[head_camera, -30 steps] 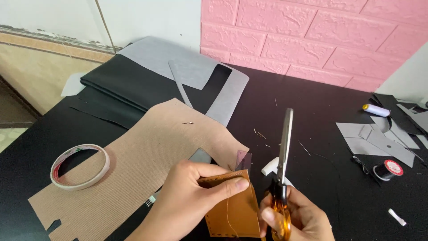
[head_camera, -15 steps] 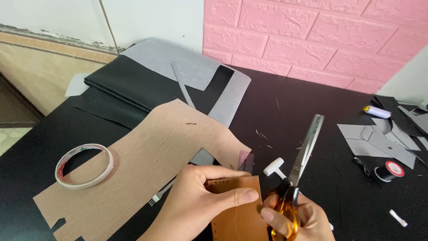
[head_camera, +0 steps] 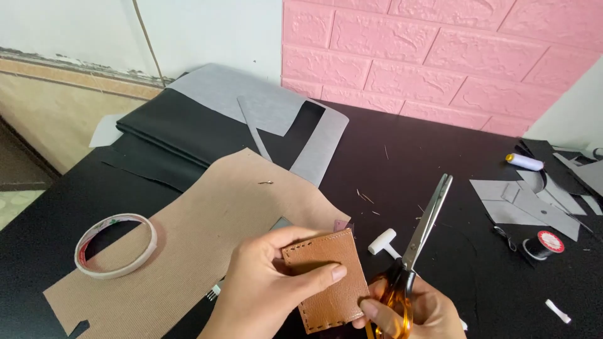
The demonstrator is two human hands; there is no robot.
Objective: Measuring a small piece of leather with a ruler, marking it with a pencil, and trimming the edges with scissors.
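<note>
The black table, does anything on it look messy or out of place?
Mostly tidy work clutter. Thin thread snippets lie scattered on the black table, and grey offcuts are strewn by the black thread spool. Nothing looks spilled or damaged.

This looks like a small leathercraft or sewing workshop set up in a plain room. A black worktop (head_camera: 402, 163) fills most of the frame and is strewn with loose thread ends. Folded black material (head_camera: 182, 129) and grey sheets (head_camera: 251, 100) lie at the upper left, a large tan pattern sheet (head_camera: 207, 238) at the lower left with a roll of double-sided tape (head_camera: 116, 245) on it. At the right sit grey cut-out pieces (head_camera: 521, 204) and a spool of black thread (head_camera: 543, 243). A pink brick-pattern wall panel (head_camera: 440, 56) backs the worktop at the top.
</note>
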